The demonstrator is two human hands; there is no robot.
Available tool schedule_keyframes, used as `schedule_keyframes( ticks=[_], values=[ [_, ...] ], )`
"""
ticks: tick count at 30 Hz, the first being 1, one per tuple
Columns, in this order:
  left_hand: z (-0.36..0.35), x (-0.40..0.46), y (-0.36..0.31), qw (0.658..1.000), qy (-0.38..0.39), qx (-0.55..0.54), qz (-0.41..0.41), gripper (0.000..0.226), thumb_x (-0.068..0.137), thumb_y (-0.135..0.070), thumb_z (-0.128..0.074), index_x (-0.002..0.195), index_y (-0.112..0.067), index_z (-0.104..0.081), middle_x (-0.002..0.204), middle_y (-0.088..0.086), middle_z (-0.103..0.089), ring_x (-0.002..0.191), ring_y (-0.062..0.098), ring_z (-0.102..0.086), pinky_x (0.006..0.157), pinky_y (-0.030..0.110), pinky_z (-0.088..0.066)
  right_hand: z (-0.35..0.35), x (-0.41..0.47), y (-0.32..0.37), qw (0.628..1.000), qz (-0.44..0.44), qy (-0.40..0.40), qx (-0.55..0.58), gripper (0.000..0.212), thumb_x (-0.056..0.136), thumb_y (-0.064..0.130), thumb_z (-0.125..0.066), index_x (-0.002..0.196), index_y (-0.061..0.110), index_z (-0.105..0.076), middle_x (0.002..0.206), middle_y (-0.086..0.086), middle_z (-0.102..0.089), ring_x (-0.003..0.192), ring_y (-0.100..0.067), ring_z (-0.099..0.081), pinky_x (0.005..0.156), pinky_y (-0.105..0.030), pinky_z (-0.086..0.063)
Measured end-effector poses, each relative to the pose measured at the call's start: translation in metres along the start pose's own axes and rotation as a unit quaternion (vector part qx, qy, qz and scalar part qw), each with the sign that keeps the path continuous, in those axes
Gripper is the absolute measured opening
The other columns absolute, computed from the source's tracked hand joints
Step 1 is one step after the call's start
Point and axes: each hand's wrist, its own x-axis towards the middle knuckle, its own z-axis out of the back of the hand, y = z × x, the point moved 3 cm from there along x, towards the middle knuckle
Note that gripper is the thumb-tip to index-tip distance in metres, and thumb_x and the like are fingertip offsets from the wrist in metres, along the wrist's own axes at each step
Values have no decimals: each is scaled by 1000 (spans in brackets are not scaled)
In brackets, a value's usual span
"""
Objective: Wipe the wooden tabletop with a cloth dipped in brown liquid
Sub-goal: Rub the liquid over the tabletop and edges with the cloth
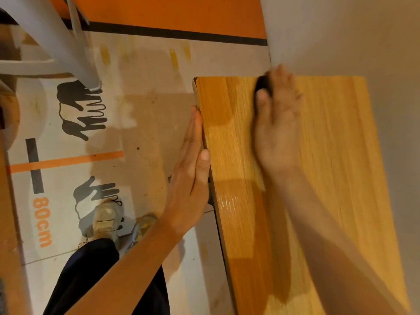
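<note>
The wooden tabletop (336,169) runs from the bottom of the view up to a wall. Its left strip looks darker and glossy, wet with brown liquid. My right hand (278,123), blurred by motion, lies on the board near its far end and presses a dark cloth (263,84) under its fingers. Only a small part of the cloth shows past the fingertips. My left hand (193,169) lies flat with straight fingers against the board's left edge, thumb resting on top of it.
A grey chair leg (68,48) stands on the floor at upper left. Printed cardboard sheets (68,155) cover the floor. My shoes (106,219) stand left of the board. A pale wall (363,35) borders the board's far and right sides.
</note>
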Motion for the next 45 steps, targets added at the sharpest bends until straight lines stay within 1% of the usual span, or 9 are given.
schedule_keyframes(
  ticks=[5, 9, 12, 18, 24, 29, 34, 38, 45],
  values=[
    [1, 1, -1, 1000, 2, 3, -5, 55, 108, -19, -26, 160, -16, -7, 170, -2, -8, 156, 5, -8, 127, 27, -10, -4, -63, 31, 974, 190, 122, -19, 47, 104, 27, -35, 148, 11, -35, 158, -4, -28, 150, -18, -12, 124, -41, -6],
    [7, 3, 1, 999, 33, 9, -17, 57, 109, -20, -26, 161, -13, -4, 170, -2, -7, 156, 5, -6, 127, 24, -7, 29, -17, -46, 999, 37, 30, -4, 46, 105, 26, -34, 148, 11, -35, 157, -6, -31, 149, -20, -18, 122, -48, -12],
    [10, 3, 2, 999, 38, 10, -14, 58, 109, -21, -28, 161, -12, -4, 170, -1, -8, 155, 2, -6, 125, 19, -7, 25, -24, -42, 997, -68, -45, 14, 47, 105, 28, -32, 148, 11, -33, 158, -6, -29, 149, -21, -15, 121, -48, -13],
    [21, 5, 3, 998, 59, -14, -12, 52, 110, -18, -24, 160, -8, -14, 169, 2, -14, 155, 5, -13, 127, 26, -12, -4, -129, 35, 972, 190, 138, 3, 45, 104, 21, -38, 148, 11, -35, 158, -6, -27, 150, -19, -12, 122, -50, -10],
    [10, -22, 3, 996, 24, -71, 49, 52, 109, -24, -21, 160, -14, -17, 167, -7, -18, 152, -4, -15, 122, 16, -14, -12, -89, 50, 984, 103, 133, 53, 43, 104, 19, -44, 147, 14, -39, 159, -2, -27, 151, -18, -9, 121, -51, -10],
    [-15, -84, 12, 984, 80, -134, 88, 55, 110, -22, -28, 162, -21, -10, 169, -11, -16, 155, 3, -14, 126, 39, -22, 1, -122, 46, 975, 130, 173, 46, 39, 100, 13, -51, 138, 20, -49, 158, -1, -28, 151, -17, -7, 121, -54, -11],
    [-20, -85, 9, 987, 87, -106, 84, 57, 110, -26, -31, 161, -25, -6, 169, -16, -7, 155, 0, -4, 125, 20, -11, -17, -73, 61, 975, 153, 160, -34, 36, 97, 4, -52, 132, 14, -55, 159, -7, -27, 151, -25, -8, 118, -57, -17],
    [-18, -84, 11, 988, 114, -68, 81, 63, 106, -50, -21, 161, -27, 0, 168, -21, 1, 154, -2, 1, 123, 14, -6, -41, -8, 81, 975, 165, 135, -65, 34, 94, 1, -51, 125, 12, -58, 157, -12, -29, 149, -32, -10, 119, -55, -16],
    [-15, -84, 10, 988, 126, -55, 76, 58, 109, -35, -32, 155, -42, 3, 162, -33, 0, 152, -8, -1, 119, 7, -9, -10, -100, 57, 978, 132, 159, -23, 42, 93, -4, -54, 130, 15, -56, 160, -5, -23, 151, -21, -4, 121, -52, -7]
  ],
)
